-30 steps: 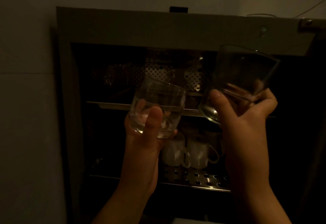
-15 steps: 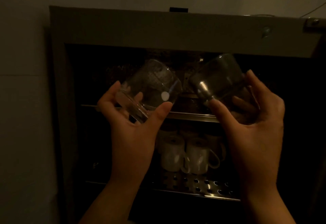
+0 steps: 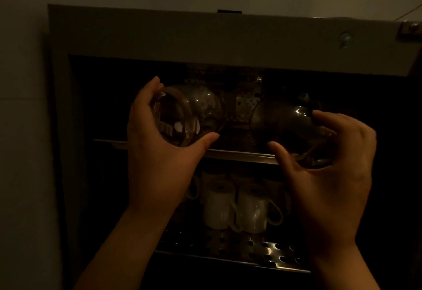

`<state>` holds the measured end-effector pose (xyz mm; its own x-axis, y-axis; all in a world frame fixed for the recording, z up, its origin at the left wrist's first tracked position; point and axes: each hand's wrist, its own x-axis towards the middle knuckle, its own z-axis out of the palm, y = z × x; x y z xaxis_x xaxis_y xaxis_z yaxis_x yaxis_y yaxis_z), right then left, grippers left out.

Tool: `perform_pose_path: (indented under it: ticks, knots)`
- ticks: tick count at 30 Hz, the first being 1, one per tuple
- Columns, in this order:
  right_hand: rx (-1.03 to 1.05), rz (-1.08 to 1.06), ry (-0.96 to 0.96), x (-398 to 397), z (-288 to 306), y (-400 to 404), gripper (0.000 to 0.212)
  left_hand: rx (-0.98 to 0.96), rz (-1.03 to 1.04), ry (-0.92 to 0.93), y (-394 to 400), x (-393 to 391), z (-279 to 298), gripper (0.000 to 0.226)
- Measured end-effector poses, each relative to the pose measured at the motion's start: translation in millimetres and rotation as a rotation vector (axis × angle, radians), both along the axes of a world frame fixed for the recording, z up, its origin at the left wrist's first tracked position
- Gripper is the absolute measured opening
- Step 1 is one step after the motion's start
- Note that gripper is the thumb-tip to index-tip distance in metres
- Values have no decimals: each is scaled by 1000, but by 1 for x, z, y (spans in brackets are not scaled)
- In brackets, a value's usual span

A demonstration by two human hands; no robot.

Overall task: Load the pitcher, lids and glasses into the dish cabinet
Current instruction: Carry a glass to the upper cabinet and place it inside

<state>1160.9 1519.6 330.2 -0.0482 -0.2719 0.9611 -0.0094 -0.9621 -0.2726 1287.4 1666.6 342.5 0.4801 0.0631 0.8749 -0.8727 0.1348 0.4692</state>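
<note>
The scene is dim. My left hand point(image 3: 157, 152) grips a clear drinking glass point(image 3: 189, 116), tipped so its thick base faces me and its mouth points into the dish cabinet point(image 3: 146, 36). My right hand point(image 3: 331, 166) grips a second clear glass point(image 3: 283, 125), also tipped on its side. Both glasses are held just above the front edge of the upper shelf point(image 3: 239, 153), inside the cabinet opening. No pitcher or lids are visible.
Several white mugs point(image 3: 235, 207) stand upside down on the perforated metal lower shelf point(image 3: 262, 251). A perforated metal piece point(image 3: 247, 106) sits at the back of the upper shelf. A plain wall point(image 3: 22, 129) lies left of the cabinet.
Both hands moved forward and up into the cabinet opening. Both glasses were turned from roughly upright to lying sideways, bases toward me.
</note>
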Motion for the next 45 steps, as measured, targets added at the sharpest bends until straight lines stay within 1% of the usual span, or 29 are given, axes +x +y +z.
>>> perform_pose_path:
  ticks: [3,6,8,13,17,20,23,28,33,36,40,45]
  knots:
    - [11,66,-69,5,0,-4,76,27,24,-13,-6,2,1,92]
    - [-1,98,-126,8,1,-8,78,83,99,-110,-13,3,4,89]
    - [-15,94,-127,9,1,-12,78,102,158,-180,-17,4,5,88]
    - [-49,56,-82,7,2,-22,75,148,201,-221,-26,9,6,90]
    - [-70,-9,-44,10,5,-25,67,184,213,-221,-31,16,8,89]
    - [-51,25,-54,15,6,-28,63,188,188,-192,-35,19,8,78]
    - [-57,14,-43,17,7,-29,59,196,186,-178,-38,19,7,67]
    - [-109,-8,-51,18,12,-28,50,241,227,-198,-42,20,5,62]
    - [-81,8,-45,19,18,-29,47,264,289,-236,-43,22,7,58]
    - [-84,-37,-29,20,22,-31,45,282,309,-225,-44,24,7,54]
    - [-67,-49,-61,21,24,-34,47,306,326,-218,-46,26,7,47]
    - [-35,-92,-41,24,25,-36,47,315,375,-228,-48,29,6,46]
